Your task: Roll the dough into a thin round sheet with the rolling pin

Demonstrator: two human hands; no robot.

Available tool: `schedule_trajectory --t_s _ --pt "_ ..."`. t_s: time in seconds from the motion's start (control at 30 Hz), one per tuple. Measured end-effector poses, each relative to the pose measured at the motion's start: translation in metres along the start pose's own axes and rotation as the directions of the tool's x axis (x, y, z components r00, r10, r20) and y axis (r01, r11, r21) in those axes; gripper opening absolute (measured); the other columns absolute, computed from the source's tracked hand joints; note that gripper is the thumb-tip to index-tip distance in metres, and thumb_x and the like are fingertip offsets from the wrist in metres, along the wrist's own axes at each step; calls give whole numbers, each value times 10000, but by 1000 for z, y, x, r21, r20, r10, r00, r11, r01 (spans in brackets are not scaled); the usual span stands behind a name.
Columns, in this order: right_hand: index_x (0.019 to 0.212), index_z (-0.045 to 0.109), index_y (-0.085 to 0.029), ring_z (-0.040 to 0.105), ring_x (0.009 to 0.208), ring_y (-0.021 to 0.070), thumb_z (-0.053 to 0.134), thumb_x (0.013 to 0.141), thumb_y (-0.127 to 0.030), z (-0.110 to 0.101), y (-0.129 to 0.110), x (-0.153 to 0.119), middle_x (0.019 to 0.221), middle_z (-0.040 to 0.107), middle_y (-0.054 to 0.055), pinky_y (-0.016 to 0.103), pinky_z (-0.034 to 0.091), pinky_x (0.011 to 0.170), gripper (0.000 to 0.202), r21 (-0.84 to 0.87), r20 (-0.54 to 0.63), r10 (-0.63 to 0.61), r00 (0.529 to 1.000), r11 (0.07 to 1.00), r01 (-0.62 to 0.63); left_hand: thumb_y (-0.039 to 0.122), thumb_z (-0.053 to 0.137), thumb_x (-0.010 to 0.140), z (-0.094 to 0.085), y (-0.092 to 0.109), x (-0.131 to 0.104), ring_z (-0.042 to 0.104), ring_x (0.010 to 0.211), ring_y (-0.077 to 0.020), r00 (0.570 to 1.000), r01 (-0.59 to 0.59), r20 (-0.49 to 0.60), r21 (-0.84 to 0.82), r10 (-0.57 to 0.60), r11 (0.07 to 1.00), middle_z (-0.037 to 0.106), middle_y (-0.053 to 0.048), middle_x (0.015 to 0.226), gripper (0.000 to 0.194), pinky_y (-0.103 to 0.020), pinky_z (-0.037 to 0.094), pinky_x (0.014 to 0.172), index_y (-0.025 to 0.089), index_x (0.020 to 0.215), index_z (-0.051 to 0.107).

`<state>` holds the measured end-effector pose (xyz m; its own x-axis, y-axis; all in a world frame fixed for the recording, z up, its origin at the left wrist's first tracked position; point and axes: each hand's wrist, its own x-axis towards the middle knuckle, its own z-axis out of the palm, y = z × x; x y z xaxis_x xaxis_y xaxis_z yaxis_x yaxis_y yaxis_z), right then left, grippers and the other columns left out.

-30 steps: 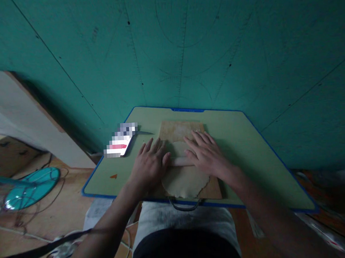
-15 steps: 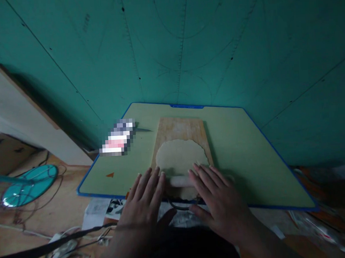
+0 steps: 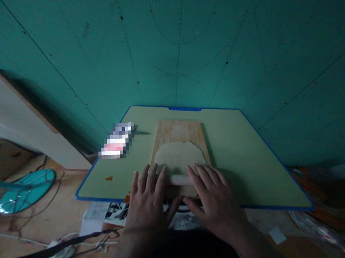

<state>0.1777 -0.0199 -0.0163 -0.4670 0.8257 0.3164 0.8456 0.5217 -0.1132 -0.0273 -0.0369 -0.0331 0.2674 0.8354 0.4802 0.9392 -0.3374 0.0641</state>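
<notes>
A flat sheet of pale dough [image 3: 179, 154] lies on a wooden board [image 3: 180, 129], over the board's near half. Across the dough lies a light rolling pin [image 3: 178, 179], its middle visible between my hands. My left hand [image 3: 148, 195] rests on the pin's left part, fingers spread and pointing forward. On its right part lies my right hand [image 3: 212, 190], also palm down with fingers apart. Both thumbs point inward and nearly meet near the board's front edge. The ends of the pin are hidden under the hands.
The board stands on a pale green table [image 3: 236, 141] with a blue rim. At its left are a blurred-out flat object [image 3: 117, 141], a knife-like blade [image 3: 143, 133] and a small orange scrap [image 3: 108, 178]. Behind rises a green wall [image 3: 174, 48]. Cables [image 3: 60, 254] lie at lower left.
My thumbs have come closer together, and the left hand's fingers are more spread. Both hands still lie on the rolling pin. The camera view has shifted slightly.
</notes>
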Motion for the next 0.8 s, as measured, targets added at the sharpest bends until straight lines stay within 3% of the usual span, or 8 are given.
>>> schedule_trajectory --t_s 0.3,0.47,0.57,0.63,0.73,0.8 --pt "1495 472 -172 540 1270 340 709 830 -557 -9 8 7 1422 599 152 526 447 1055 804 72 86 -39 996 997 33 463 769 810 -9 -12 13 565 1263 -376 990 -81 104 -124 94 989 646 -140 1329 699 -703 274 1157 206 1400 496" --pt "1468 506 -234 497 1335 362 771 791 -472 -11 13 6 1505 516 156 545 475 1042 766 72 95 -82 992 995 75 441 805 788 -8 -16 18 507 1346 -397 986 -135 79 -161 149 978 614 -143 1401 708 -708 274 1158 213 1390 509" --pt "1448 516 -270 491 1360 338 735 838 -387 -14 14 4 1535 483 140 509 511 1018 659 81 52 -150 987 986 145 368 752 848 -8 -23 16 544 1304 -364 982 -176 35 -193 186 965 652 -133 1326 623 -691 298 1157 213 1400 511" --pt "1414 536 -268 500 1360 322 703 867 -331 -15 13 4 1525 493 138 482 536 995 575 84 -7 -196 981 977 196 249 645 920 -9 -29 14 623 1168 -301 979 -200 -5 -209 203 957 693 -116 1197 443 -618 401 1117 208 1353 559" --pt "1272 601 -221 490 1372 309 640 898 -231 -11 10 2 1487 519 161 482 544 1004 376 71 -141 -273 952 956 285 117 502 958 -11 -40 11 652 969 -244 981 -190 -74 -201 178 961 708 -107 1069 341 -456 562 907 195 1264 631" --pt "1138 629 -196 475 1386 300 606 912 -190 -7 9 -1 1443 544 177 479 542 1023 227 61 -229 -307 924 942 329 120 488 965 -11 -47 9 646 906 -235 984 -156 -120 -203 133 967 712 -110 1044 333 -379 577 772 186 1249 650"
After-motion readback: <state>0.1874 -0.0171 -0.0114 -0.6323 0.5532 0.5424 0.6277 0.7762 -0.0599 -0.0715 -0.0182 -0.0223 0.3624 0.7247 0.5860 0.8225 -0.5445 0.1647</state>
